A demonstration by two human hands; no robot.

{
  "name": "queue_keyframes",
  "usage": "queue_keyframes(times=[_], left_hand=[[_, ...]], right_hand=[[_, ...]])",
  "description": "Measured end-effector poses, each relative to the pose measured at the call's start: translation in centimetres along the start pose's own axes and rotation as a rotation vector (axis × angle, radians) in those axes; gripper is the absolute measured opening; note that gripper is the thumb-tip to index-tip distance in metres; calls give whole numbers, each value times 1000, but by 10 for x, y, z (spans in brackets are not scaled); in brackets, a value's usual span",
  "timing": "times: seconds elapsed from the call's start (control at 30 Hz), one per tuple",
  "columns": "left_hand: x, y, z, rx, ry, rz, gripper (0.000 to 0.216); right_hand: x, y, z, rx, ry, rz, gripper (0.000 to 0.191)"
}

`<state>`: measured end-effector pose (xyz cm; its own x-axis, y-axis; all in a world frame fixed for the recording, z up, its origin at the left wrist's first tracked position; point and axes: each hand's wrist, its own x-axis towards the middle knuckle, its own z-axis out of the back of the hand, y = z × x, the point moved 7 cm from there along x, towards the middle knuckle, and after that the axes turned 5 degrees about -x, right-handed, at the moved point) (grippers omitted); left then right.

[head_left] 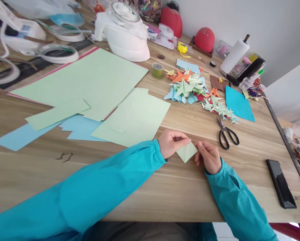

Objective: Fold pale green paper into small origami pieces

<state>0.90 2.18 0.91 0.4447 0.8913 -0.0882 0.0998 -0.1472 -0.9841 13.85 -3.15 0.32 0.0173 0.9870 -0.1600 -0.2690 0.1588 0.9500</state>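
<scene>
A small folded piece of light green paper [186, 152] lies on the wooden table [165, 187] between my two hands. My left hand [171, 143] pinches its upper left edge, fingers curled over the fold. The fingertips of my right hand [208, 155] grip the paper's right corner. Both arms wear teal sleeves.
Black scissors [227, 134] lie just beyond my right hand. A heap of folded paper figures [190, 87] sits further back. Large green sheets [89, 80] and blue sheets [79, 129] cover the left. A black phone [280, 182] rests at the right edge, a teal sheet [238, 103] behind it.
</scene>
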Motion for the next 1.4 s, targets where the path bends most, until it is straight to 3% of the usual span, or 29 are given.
queue_keyframes(times=[0.17,0.53,0.87,1.03,1.27,1.4], left_hand=[[-1,-1,0,35,-4,-7,18],[1,3,-7,80,136,-96,22],[-3,7,-9,65,124,-79,23],[-3,2,-9,81,111,-70,20],[2,0,0,17,20,-21,23],[2,2,-2,62,39,-22,27]], right_hand=[[1,1,-4,6,42,38,34],[-3,8,-13,-175,163,116,28],[-5,12,-15,-197,197,175,31],[-4,9,-14,-143,173,133,30],[0,4,-1,-10,12,70,31],[-1,4,-2,-7,20,60,32]])
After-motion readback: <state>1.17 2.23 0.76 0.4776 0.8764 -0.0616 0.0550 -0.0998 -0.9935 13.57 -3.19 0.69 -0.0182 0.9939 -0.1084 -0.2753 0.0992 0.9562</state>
